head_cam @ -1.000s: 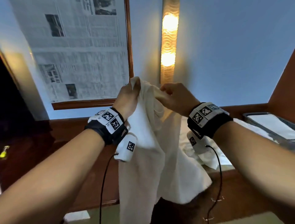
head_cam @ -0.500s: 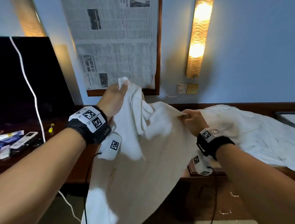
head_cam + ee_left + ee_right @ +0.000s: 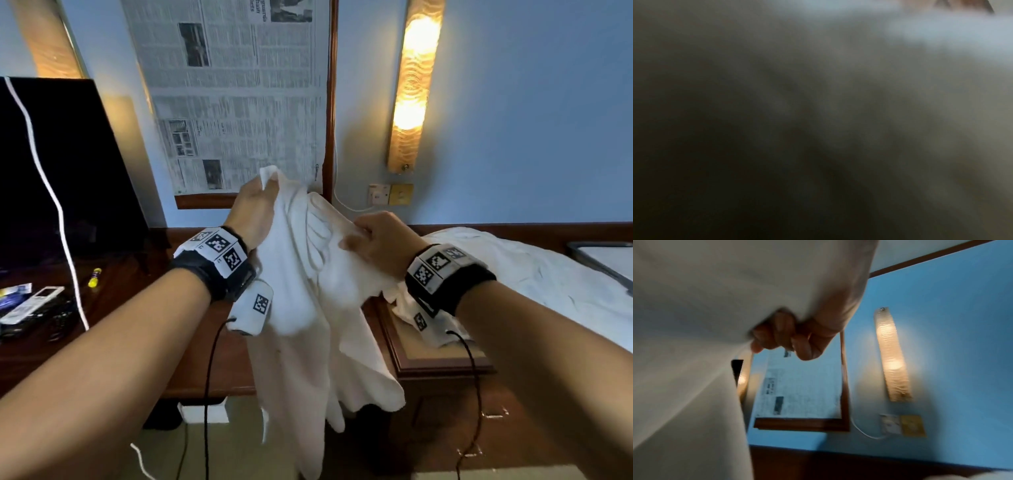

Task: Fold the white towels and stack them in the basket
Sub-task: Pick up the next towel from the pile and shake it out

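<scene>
I hold a white towel [image 3: 308, 325] up in the air in front of me, its lower part hanging toward the floor. My left hand [image 3: 257, 209] pinches a top corner, which sticks up above the thumb. My right hand [image 3: 370, 236] grips the upper edge a little lower and to the right; in the right wrist view the curled fingers [image 3: 785, 335] bunch the cloth [image 3: 694, 321]. The left wrist view is filled by blurred, dim towel cloth [image 3: 859, 97]. More white cloth [image 3: 513, 274] lies crumpled on the wooden surface at the right. A grey basket rim [image 3: 603, 255] shows at the far right edge.
A dark screen [image 3: 61, 164] stands at the left, with a white cable [image 3: 51, 192] across it. Remotes [image 3: 30, 305] and small items lie on the wooden desk [image 3: 130, 274]. A newspaper-covered frame [image 3: 239, 102] and a lit wall lamp [image 3: 414, 85] hang ahead. A wooden cabinet [image 3: 445, 370] stands below my right hand.
My right hand has come back in toward the left hand along the towel's upper edge, bunching the cloth between them. The view has dropped lower, showing the desk and the floor.
</scene>
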### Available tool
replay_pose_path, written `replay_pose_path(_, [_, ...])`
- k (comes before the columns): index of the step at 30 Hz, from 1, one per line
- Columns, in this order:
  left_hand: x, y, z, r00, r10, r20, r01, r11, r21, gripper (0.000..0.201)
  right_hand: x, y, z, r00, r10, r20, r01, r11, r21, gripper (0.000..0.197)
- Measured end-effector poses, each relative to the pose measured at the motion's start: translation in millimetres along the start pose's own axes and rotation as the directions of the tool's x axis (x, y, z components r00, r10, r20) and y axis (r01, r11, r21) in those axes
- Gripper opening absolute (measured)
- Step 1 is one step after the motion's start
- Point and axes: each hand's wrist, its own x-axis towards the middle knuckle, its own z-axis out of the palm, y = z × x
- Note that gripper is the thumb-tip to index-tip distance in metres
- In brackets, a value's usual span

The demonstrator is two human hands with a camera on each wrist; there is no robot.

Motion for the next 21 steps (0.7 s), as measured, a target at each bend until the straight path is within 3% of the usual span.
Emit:
replay_pose_path(4, [6, 6, 3, 0.996, 0.091, -0.007, -0.091, 0.995, 0.05, 0.039, -21, 47, -16, 0.982, 0.162, -0.094, -0.156, 0.985, 0.076, 0.032])
replay_pose_path(7, [-2, 24, 18, 0.998, 0.035, 0.058, -0.024, 0.984, -0.174, 0.036, -22, 69, -28, 0.955, 0.258, -0.146, -0.251, 0.966, 0.061, 0.025])
replay_pose_path(9, [-4, 29, 22, 0.986, 0.015, 0.164, 0.014, 0.984, -0.175, 0.026, -22, 77, -36, 0.933, 0.32, -0.164, -0.319, 0.947, 0.03, 0.025])
replay_pose_path(10, [-4, 28, 20, 0.969, 0.002, 0.249, 0.029, 0.992, -0.121, 0.021, -20, 78, -39, 0.917, 0.351, -0.188, -0.351, 0.936, 0.034, 0.024])
replay_pose_path(12, [-4, 28, 12, 0.88, -0.055, 0.471, 0.055, 0.998, 0.013, 0.013, -13, 74, -50, 0.881, 0.361, -0.307, -0.38, 0.925, 0.0, 0.02])
replay_pose_path(14, [-1, 28, -1, 0.775, -0.106, 0.623, 0.026, 0.99, 0.136, 0.017, -1, 57, -59, 0.871, 0.278, -0.404, -0.32, 0.947, -0.04, 0.017])
replay_pose_path(15, [2, 29, -8, 0.744, -0.099, 0.661, -0.016, 0.986, 0.165, 0.02, 6, 44, -63, 0.875, 0.223, -0.43, -0.264, 0.964, -0.038, 0.017])
replay_pose_path(16, [6, 30, -15, 0.747, -0.071, 0.661, -0.059, 0.983, 0.173, 0.021, 13, 30, -67, 0.88, 0.173, -0.442, -0.205, 0.979, -0.024, 0.02])
replay_pose_path(19, [16, 39, -39, 0.868, 0.096, 0.487, -0.187, 0.972, 0.142, 0.022, 28, -14, -74, 0.898, 0.062, -0.436, -0.045, 0.998, 0.049, 0.025])
replay_pose_path(21, [20, 42, -50, 0.903, 0.19, 0.385, -0.248, 0.963, 0.106, 0.029, 34, -36, -75, 0.9, -0.006, -0.435, 0.059, 0.992, 0.109, 0.024])
